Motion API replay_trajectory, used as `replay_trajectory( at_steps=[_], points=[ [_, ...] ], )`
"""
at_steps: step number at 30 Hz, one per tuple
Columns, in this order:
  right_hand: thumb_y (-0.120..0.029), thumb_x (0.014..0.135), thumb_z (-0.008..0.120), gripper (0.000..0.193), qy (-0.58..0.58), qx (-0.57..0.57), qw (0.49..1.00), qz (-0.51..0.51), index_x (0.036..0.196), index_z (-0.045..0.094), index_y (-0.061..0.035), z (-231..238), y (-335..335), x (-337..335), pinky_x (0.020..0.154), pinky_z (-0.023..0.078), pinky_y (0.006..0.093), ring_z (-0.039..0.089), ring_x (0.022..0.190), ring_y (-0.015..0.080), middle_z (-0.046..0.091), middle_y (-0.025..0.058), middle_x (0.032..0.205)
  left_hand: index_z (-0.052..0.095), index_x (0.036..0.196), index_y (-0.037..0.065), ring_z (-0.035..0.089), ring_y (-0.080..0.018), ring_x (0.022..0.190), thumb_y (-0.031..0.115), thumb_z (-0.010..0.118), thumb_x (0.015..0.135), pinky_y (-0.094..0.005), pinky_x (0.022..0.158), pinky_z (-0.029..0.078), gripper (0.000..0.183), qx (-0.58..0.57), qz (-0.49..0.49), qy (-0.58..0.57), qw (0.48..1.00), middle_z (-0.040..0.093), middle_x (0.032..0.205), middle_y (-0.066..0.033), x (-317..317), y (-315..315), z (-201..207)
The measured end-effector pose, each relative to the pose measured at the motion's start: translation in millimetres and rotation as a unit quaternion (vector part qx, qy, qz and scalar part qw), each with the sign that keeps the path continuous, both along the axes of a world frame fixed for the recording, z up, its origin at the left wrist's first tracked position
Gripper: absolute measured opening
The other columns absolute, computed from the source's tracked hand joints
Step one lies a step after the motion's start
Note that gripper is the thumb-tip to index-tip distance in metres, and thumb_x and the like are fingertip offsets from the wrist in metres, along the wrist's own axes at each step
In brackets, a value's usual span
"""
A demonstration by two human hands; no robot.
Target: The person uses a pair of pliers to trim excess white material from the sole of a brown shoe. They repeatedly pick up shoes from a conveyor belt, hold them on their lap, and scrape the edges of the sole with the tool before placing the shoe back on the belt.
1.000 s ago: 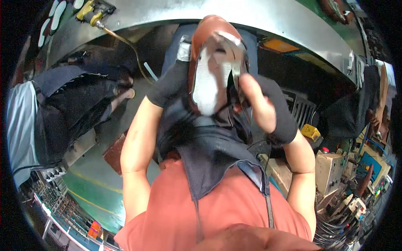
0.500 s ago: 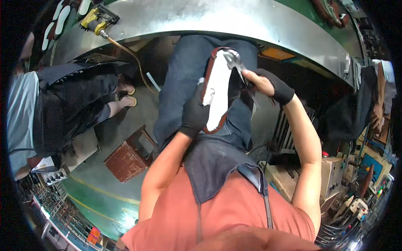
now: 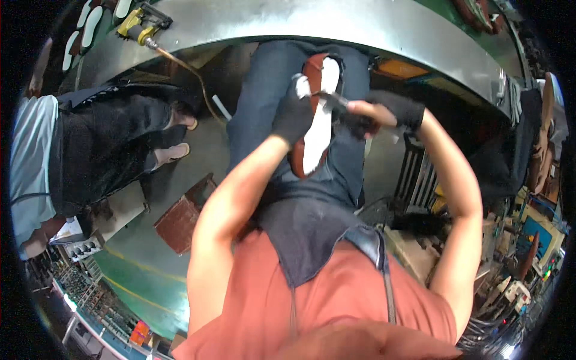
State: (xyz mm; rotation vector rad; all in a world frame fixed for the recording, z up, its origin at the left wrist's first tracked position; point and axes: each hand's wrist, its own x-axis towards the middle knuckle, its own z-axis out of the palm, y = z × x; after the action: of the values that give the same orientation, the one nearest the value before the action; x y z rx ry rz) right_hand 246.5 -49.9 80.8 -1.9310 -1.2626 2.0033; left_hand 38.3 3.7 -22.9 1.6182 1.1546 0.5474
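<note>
Across my lap lies a brown shoe upper on a last (image 3: 298, 161), its white insole (image 3: 316, 141) facing up and its length running away from me. My left hand (image 3: 294, 117), in a black fingerless glove, is closed around the shoe's left side, with a white-covered thumb near the edge. My right hand (image 3: 379, 114), gloved the same way and blurred, is closed on dark metal pincers (image 3: 333, 99). Their head reaches over the middle of the insole to the left edge of the upper, near my left thumb. Whether the jaws grip the leather is too blurred to tell.
A metal-topped bench (image 3: 300, 21) spans the far side, bearing a yellow air stapler (image 3: 139, 27) with a hose (image 3: 191, 75). White insoles (image 3: 92, 26) lie at far left. A brown stool (image 3: 180, 228) stands left. People sit at both sides; machinery (image 3: 510, 294) fills the right.
The shoe has turned slightly and shows more brown on its left side. My left hand has slid farther along it. The pincers have swung from the far end to the middle.
</note>
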Motion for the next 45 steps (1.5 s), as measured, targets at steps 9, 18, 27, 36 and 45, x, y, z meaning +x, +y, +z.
replay_trajectory(
  at_steps=[9,18,27,36,45],
  points=[
    [-0.04,0.094,0.046,0.049,-0.115,0.492,0.861,0.063,0.075,0.061,0.0028,48,11,-57,0.058,0.045,0.0399,0.059,0.061,0.0363,0.057,0.0254,0.068,0.038,0.126,0.003,0.057,-0.0411,0.099,0.045,0.05,0.089,-0.0438,0.078,0.048,0.058,0.125,-0.07,0.023,0.989,0.057,0.107,-0.0251,-7,14,-25],
    [-0.052,0.095,0.039,0.056,-0.058,0.099,0.993,-0.038,0.088,0.063,-0.0025,-36,-85,-39,0.05,0.043,0.0311,0.052,0.05,0.0133,0.051,0.0061,0.052,0.032,0.137,0.003,0.046,-0.0246,0.121,0.02,0.036,0.099,-0.0339,0.101,0.04,0.042,-0.472,0.021,-0.354,0.807,0.045,0.133,-0.0163,-74,-81,-80],
    [-0.039,0.096,0.044,0.044,0.018,0.336,0.94,-0.059,0.083,0.06,-0.0005,61,-39,-74,0.057,0.042,0.0326,0.05,0.059,0.0141,0.054,0.0081,0.064,0.051,0.111,-0.003,0.059,-0.0409,0.095,0.025,0.058,0.088,-0.0399,0.077,0.047,0.036,0.078,0.049,-0.027,0.995,0.06,0.1,-0.0271,-48,-76,-56],
    [-0.041,0.097,0.04,0.048,-0.083,0.117,0.989,0.035,0.096,0.06,0.0016,2,-96,-74,0.069,0.047,0.0387,0.061,0.073,0.0319,0.063,0.0228,0.083,0.048,0.117,-0.001,0.059,-0.0226,0.09,0.024,0.048,0.093,-0.0347,0.083,0.046,0.034,-0.157,-0.053,-0.221,0.961,0.06,0.105,-0.0106,-81,-110,-78],
    [-0.035,0.09,0.054,0.035,0.003,0.53,0.838,0.128,0.09,0.059,-0.0001,17,-71,-88,0.066,0.047,0.0432,0.06,0.071,0.0382,0.061,0.0212,0.079,0.035,0.126,-0.003,0.058,-0.0337,0.103,0.037,0.063,0.084,-0.0382,0.086,0.046,0.064,-0.077,-0.056,0.009,0.995,0.057,0.111,-0.0234,-59,-74,35]
  ],
)
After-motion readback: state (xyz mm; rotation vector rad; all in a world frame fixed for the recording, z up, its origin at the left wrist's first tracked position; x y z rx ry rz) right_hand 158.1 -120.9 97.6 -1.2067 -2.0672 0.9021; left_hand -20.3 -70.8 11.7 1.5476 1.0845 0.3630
